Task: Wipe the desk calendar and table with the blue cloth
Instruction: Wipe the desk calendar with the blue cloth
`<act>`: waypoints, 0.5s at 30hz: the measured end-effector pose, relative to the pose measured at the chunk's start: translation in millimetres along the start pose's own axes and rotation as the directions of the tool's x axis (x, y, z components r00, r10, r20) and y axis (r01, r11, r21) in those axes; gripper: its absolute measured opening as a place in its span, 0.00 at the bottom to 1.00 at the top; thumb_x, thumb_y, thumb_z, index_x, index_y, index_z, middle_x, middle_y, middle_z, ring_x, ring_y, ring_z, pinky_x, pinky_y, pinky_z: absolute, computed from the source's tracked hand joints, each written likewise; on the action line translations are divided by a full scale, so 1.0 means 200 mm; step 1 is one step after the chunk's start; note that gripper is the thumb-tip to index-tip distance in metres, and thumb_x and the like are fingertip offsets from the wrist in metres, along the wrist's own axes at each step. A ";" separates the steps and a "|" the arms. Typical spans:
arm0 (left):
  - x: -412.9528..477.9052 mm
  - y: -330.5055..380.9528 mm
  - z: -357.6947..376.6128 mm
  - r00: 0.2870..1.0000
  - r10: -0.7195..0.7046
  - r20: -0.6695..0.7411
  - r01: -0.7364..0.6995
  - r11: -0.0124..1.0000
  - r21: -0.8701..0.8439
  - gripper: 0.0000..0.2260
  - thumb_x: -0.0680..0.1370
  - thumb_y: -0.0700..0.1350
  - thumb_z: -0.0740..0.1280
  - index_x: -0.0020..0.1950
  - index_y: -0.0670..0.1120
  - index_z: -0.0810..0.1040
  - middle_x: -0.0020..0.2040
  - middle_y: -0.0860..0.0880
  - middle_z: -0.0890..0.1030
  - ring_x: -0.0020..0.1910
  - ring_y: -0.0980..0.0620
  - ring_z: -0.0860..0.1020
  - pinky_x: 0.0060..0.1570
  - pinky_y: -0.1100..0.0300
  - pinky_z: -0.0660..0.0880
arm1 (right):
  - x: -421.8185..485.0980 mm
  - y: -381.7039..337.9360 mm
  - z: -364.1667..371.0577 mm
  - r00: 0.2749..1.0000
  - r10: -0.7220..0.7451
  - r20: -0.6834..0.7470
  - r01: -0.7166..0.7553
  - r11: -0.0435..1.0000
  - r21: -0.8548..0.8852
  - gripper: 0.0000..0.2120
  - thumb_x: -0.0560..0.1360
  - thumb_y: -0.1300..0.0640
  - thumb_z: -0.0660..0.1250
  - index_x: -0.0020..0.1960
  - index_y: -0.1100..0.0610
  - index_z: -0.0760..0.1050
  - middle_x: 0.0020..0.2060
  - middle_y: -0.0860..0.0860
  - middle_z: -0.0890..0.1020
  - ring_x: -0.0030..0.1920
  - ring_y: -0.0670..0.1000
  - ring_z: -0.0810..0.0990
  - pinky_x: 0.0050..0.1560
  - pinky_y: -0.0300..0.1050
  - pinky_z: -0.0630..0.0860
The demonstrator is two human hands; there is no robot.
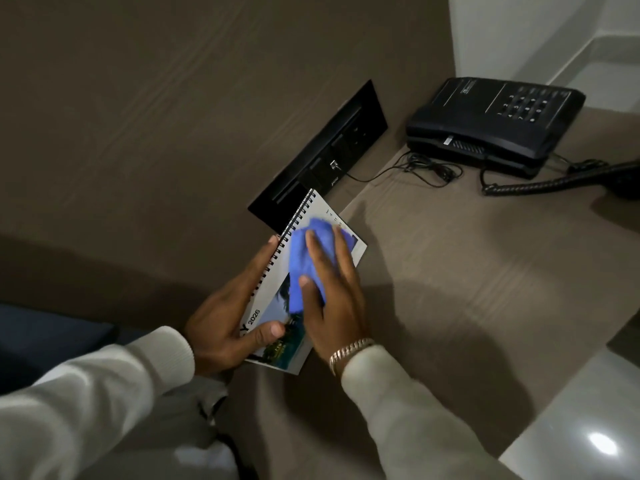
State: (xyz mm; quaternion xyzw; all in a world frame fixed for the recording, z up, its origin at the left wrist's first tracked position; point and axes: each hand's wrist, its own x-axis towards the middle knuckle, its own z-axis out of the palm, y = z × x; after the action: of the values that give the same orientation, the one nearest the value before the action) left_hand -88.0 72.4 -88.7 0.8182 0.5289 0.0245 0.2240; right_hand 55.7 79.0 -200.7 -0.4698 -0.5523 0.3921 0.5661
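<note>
A spiral-bound desk calendar (273, 306) with a palm-tree photo and "2026" on its page is held tilted over the brown table (467, 271). My left hand (228, 320) grips it along the spiral edge, thumb on the lower page. My right hand (332, 292) lies flat on the page and presses a crumpled blue cloth (304, 258) against it. The cloth covers the middle of the page under my fingers.
A black desk phone (495, 123) stands at the back right, its coiled cord (540, 185) trailing right. A black socket panel (322, 154) sits in the wall behind the calendar, with a thin cable (415, 168) on the table. Pale floor (571, 427) lies past the table's right edge.
</note>
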 end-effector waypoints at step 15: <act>0.02 -0.04 0.00 0.983 0.186 -0.007 -0.178 0.952 0.249 0.40 0.78 0.65 0.52 0.80 0.42 0.45 0.82 0.48 0.43 0.81 0.50 0.48 0.76 0.56 0.59 | -0.03 -0.02 -0.02 0.985 0.174 0.001 -0.173 0.981 0.082 0.26 0.79 0.55 0.60 0.74 0.44 0.55 0.78 0.49 0.52 0.75 0.47 0.55 0.66 0.41 0.66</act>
State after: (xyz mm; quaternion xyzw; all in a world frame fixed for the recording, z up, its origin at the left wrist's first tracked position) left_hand -93.5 78.1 -92.4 0.8845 0.4536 -0.0086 0.1089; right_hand 58.6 71.2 -198.6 -0.4938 -0.4911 0.4606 0.5503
